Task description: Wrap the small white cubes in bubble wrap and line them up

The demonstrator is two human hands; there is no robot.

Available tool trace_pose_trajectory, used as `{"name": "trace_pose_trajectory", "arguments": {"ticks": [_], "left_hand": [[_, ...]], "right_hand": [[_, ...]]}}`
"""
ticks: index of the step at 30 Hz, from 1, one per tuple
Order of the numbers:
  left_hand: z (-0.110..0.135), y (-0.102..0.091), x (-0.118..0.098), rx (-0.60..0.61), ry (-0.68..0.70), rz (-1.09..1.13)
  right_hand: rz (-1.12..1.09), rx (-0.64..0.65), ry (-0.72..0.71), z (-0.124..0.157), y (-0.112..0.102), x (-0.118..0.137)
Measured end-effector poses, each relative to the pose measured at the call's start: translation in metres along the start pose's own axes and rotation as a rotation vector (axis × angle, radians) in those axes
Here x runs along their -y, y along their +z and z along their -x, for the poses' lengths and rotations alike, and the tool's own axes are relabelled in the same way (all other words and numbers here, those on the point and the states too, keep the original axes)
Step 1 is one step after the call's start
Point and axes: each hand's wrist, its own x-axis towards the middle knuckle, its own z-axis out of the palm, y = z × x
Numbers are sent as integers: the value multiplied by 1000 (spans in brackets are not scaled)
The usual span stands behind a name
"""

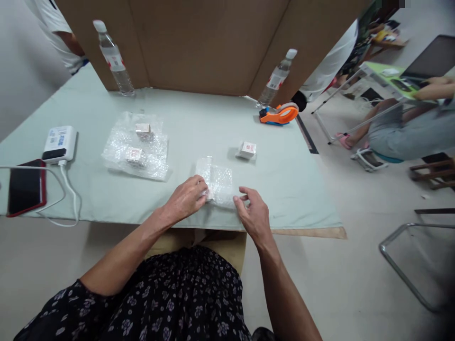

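Note:
A small bundle of clear bubble wrap [217,182] lies near the front edge of the pale green table [199,128]. My left hand [185,199] has its fingers curled on the bundle's left side, gripping the wrap. My right hand [251,213] pinches the bundle's lower right corner between thumb and fingertips. A small white box with a red mark [247,149] stands just beyond the bundle, to the right. Whether the wrap holds something inside is hidden.
A bubble wrap sheet [137,151] with two small boxes lies at the left. Orange tape dispenser [280,114] and two water bottles [113,59] [276,78] stand by the cardboard wall. A power bank [59,143] and phone [25,187] sit far left. A person sits at the right.

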Motion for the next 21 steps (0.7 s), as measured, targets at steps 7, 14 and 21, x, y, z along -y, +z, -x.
{"name": "trace_pose_trajectory", "arguments": {"ticks": [7, 14, 21], "left_hand": [[-1, -1, -1, 40, -18, -15], [-1, -6, -4, 118, -22, -91], [-7, -10, -9, 194, -44, -192]], "right_hand": [[3, 169, 345, -3, 8, 3], [-174, 108, 366, -14, 31, 7], [-200, 57, 243, -18, 35, 23]]}}
